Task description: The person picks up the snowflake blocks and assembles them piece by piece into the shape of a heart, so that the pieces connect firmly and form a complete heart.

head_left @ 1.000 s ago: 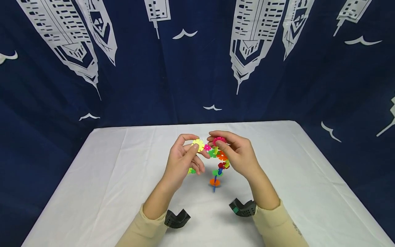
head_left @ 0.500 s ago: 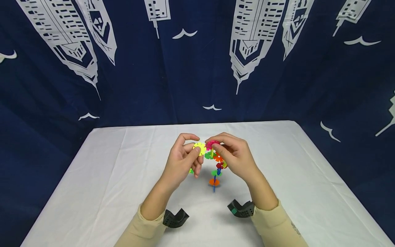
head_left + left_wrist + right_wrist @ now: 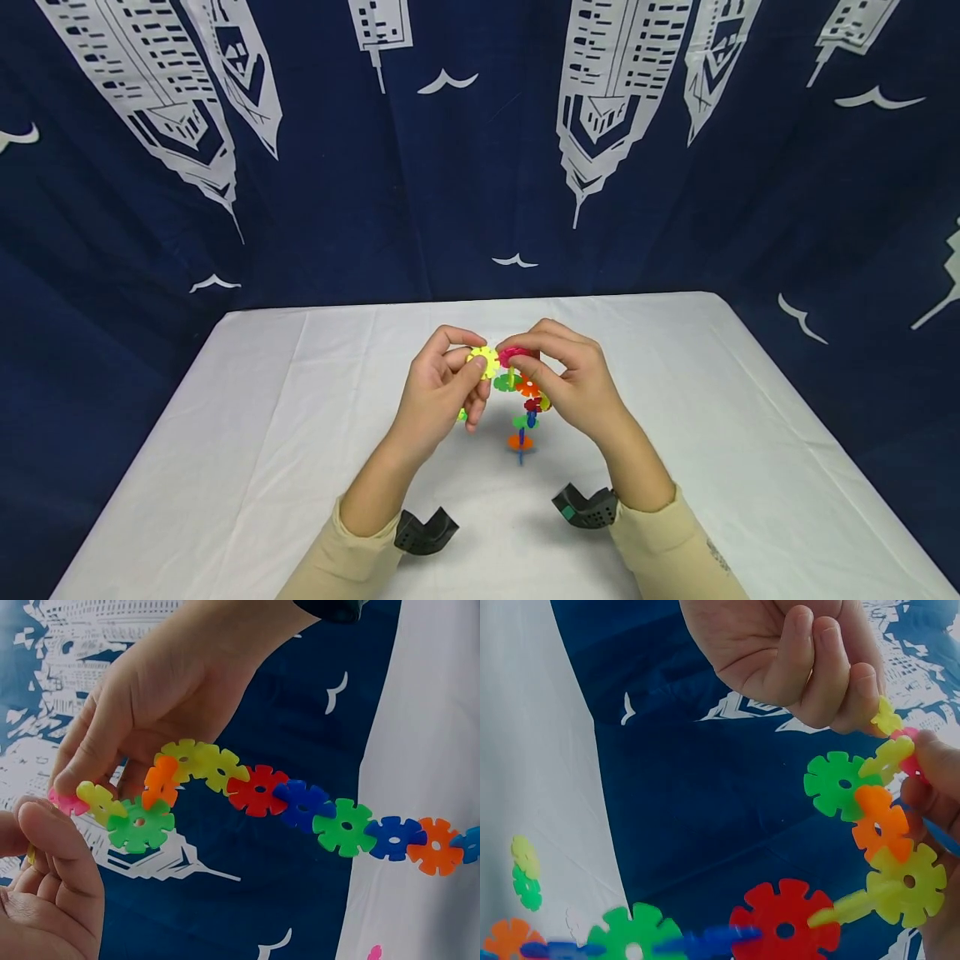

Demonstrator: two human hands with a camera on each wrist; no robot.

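Right hand (image 3: 576,375): atop snowflake-disc chain (image 3: 244,798), pinching pink disc (image 3: 513,356)
Left hand (image 3: 438,392): beside our chain, pinching yellow snowflake disc (image 3: 489,358)

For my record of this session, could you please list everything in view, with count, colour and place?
Chain: 1, of 12 visible pieces (1 pink, 3 yellow, 2 green, 2 orange, 1 red, 3 blue), pinched at its pink end.
Yellow piece: 1, yellow, beside that end; whether joined is unclear.
Pair: 1, yellow and green, seen against the table.
Cut-off item: 1, pink, bottom edge of the left wrist view.
Table: 1, white-covered, below the hands.
Curtain: 1, navy with white print, behind.
Wrist devices: 2, black, one per wrist.
Sleeves: 2, beige, lower edge of the head view.
Left hand: 1, pinching the yellow piece.
Right hand: 1, pinching the chain.
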